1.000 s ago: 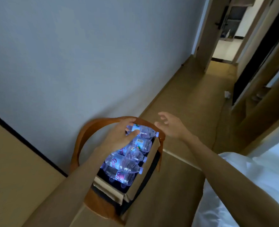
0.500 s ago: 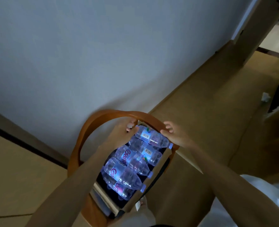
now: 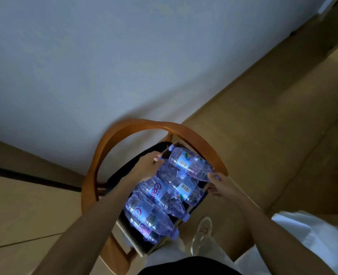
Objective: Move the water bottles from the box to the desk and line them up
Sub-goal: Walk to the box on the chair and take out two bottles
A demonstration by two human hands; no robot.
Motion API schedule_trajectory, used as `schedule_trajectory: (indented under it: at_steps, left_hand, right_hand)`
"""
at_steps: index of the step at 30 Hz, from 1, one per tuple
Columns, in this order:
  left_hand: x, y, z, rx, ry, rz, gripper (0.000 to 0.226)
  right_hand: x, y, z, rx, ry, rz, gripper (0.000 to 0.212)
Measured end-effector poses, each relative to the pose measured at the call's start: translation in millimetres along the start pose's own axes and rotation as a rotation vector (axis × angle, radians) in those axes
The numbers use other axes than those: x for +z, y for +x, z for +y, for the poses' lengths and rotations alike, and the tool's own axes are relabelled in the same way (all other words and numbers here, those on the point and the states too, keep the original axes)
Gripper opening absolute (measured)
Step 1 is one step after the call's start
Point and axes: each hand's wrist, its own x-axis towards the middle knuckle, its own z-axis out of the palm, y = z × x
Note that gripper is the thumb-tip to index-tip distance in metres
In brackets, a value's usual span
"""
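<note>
You have one cardboard box (image 3: 200, 192) in front of you, sitting on one wooden chair (image 3: 136, 127). Lying in it you can count at least five water bottles: one (image 3: 190, 164) at the 12 o'clock end, a second (image 3: 186, 188) just below it, a third (image 3: 160, 193) in the middle, a fourth (image 3: 146, 213) toward 6 o'clock, and a fifth (image 3: 148, 233) half buried at the bottom. More may lie underneath; you cannot tell. Two hands are at the box, your left hand (image 3: 147, 165) at 10 o'clock and your right hand (image 3: 220, 185) at 3 o'clock. One shoe (image 3: 203, 227) shows at 5 o'clock.
</note>
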Motion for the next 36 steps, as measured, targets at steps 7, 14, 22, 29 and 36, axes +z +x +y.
schedule_trajectory:
  at_steps: [7,14,22,29,36]
  left_hand:
    - [2.2,10.2,-18.6,-0.100,0.038,-0.042,0.038]
    - [17.6,16.0,-13.6,-0.258,0.084,-0.182,0.052]
    - [30.4,30.9,-9.3,-0.318,0.087,-0.122,0.058]
    - [28.8,19.7,19.6,-0.048,0.031,-0.097,0.027]
    - [7.3,-12.4,56.5,0.214,0.103,-0.092,0.018]
  right_hand:
    - [-4.6,13.6,1.1,-0.047,0.074,0.043,0.044]
    - [-10.1,20.9,-4.0,-0.173,0.040,0.055,0.036]
    - [-28.4,20.4,-38.1,-0.218,0.100,0.116,0.037]
    - [-35.9,21.9,-67.4,-0.343,0.087,0.162,0.024]
    - [-51.0,40.6,-101.5,-0.438,-0.177,0.180,0.030]
